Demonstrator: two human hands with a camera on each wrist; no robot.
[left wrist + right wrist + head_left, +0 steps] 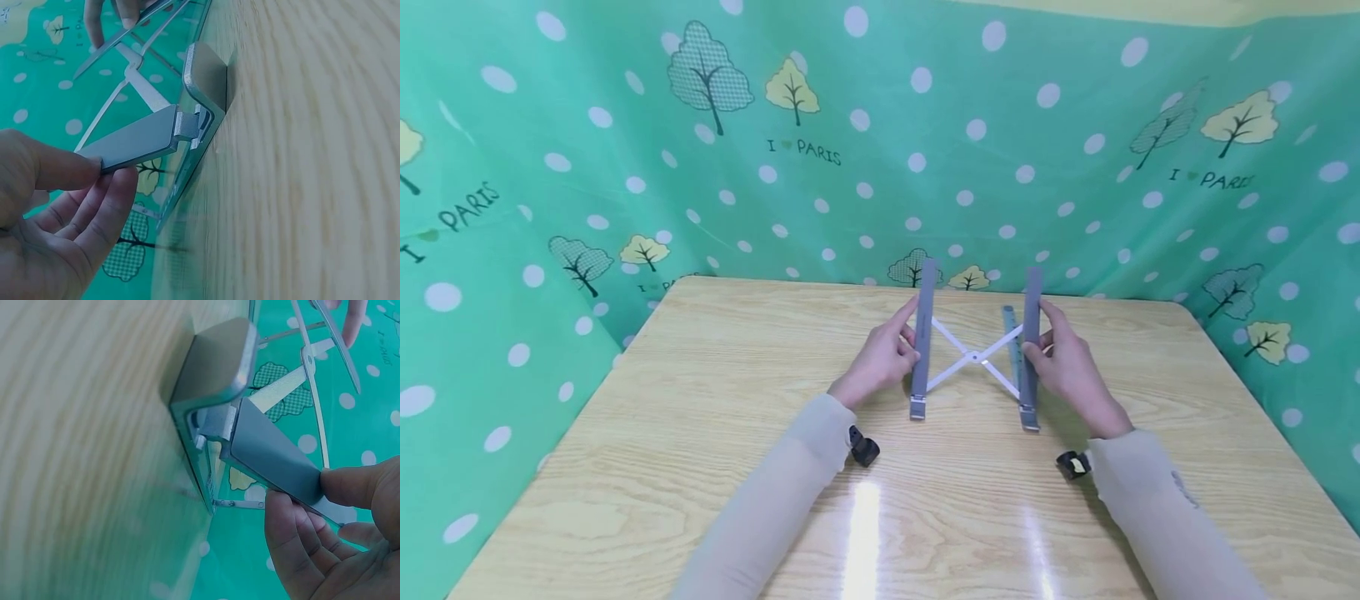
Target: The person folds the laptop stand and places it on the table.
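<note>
A grey metal folding laptop stand (922, 333) stands spread on the table, its two long side arms joined by a silver X-shaped cross brace (975, 357). My left hand (883, 354) pinches the left arm between thumb and fingers, seen close in the left wrist view, where the arm (134, 139) rises on a hinge from its base bar. On the other side my right hand (1070, 367) pinches the right arm (275, 450), thumb on top and fingers beneath. Angled front lips (215, 362) sit at the hinge ends, near the tabletop.
The wooden table (700, 417) reaches back to a green polka-dot cloth (820, 200) hung behind and at both sides. Each wrist carries a small black camera (863, 447). Bright light reflections lie on the table's near part.
</note>
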